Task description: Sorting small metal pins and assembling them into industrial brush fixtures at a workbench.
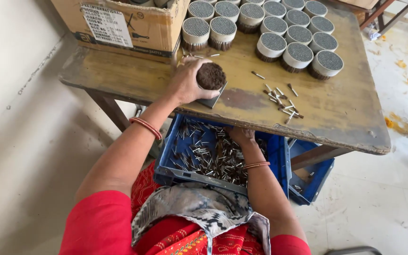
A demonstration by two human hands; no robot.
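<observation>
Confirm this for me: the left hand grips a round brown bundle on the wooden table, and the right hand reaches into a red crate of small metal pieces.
One detail is wrong: the crate is blue, not red, as the head view shows. The rest stands: the left hand grips the round brown bundle on the wooden table, and the right hand reaches into the crate among the small metal pieces.

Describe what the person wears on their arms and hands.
Both hands are bare, without gloves. The left hand has thin red-orange bangles at the wrist; the right hand has a similar thin orange bangle. Short red sleeves cover the upper arms only. Rings cannot be made out.
</observation>
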